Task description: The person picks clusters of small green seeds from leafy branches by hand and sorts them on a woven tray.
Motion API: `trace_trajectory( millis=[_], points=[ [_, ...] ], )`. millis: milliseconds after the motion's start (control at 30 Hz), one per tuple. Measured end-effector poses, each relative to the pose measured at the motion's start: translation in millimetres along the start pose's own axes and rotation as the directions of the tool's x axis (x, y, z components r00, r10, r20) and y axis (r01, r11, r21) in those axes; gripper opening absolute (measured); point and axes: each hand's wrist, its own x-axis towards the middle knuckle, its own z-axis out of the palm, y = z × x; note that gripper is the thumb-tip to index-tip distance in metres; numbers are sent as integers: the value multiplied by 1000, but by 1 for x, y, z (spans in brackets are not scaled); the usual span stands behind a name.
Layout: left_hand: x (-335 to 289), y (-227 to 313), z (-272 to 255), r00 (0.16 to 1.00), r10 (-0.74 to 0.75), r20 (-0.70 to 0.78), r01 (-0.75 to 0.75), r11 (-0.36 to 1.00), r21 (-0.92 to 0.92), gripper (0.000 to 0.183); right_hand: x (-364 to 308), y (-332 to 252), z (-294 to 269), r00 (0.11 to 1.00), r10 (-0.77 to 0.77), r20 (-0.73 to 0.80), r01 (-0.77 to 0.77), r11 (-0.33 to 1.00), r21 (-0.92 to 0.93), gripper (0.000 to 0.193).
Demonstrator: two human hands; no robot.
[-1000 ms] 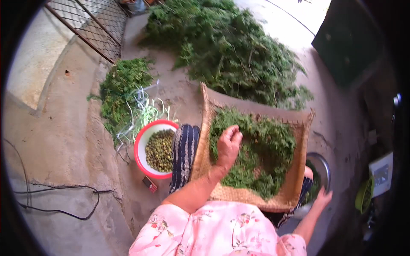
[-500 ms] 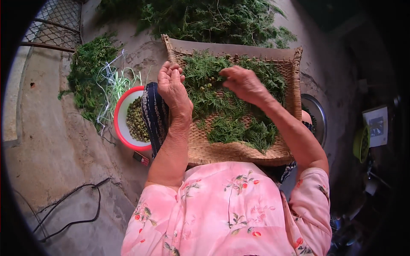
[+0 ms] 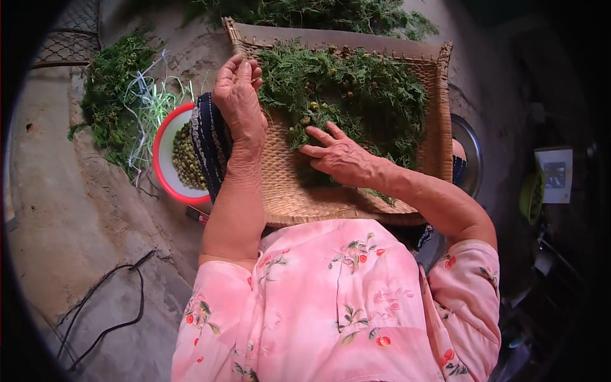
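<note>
A wide woven basket (image 3: 286, 191) rests in front of me, with feathery green conifer sprigs (image 3: 388, 102) heaped over its far and right parts. Small yellowish-green cones (image 3: 306, 120) show among the leaves. My right hand (image 3: 340, 155) lies on the sprigs near the middle, fingers spread and pointing left. Above the basket's left edge, my left hand (image 3: 238, 105) is held up with its fingers curled in; whatever may be inside them is hidden. To the left, a white bowl with a red rim (image 3: 159, 153) contains many small round green cones (image 3: 184, 159).
More cut greenery (image 3: 318, 14) lies beyond the basket, and another pile (image 3: 118, 83) sits at the left beside pale plastic strings (image 3: 149, 108). A metal basin (image 3: 471, 149) stands at the right, a green container (image 3: 530, 196) farther off. A black cable (image 3: 121, 326) crosses the floor.
My right hand has come nearer and spread its fingers onto the sprigs. Sprigs from the basket's near part have shifted away, baring more weave. My left hand stays curled; the view has shifted slightly.
</note>
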Motion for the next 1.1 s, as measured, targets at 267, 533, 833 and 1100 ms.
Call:
trace_trajectory(
  millis=[267,533,833,1100],
  points=[
    [4,-10,0,976,-132,172,108,984,141,22,-39,45,-6,922,318,-222,-220,900,377,12],
    [-12,-19,9,746,-276,606,-291,683,670,18,-61,70,-41,615,784,-87,-324,352,878,16],
    [-36,-40,-11,435,-367,822,-858,108,502,16,-76,76,-44,605,772,-193,-264,424,866,23],
    [-44,-55,-8,438,-430,789,-877,-11,481,12,-76,74,-37,419,722,-550,-342,687,641,14]
  ],
)
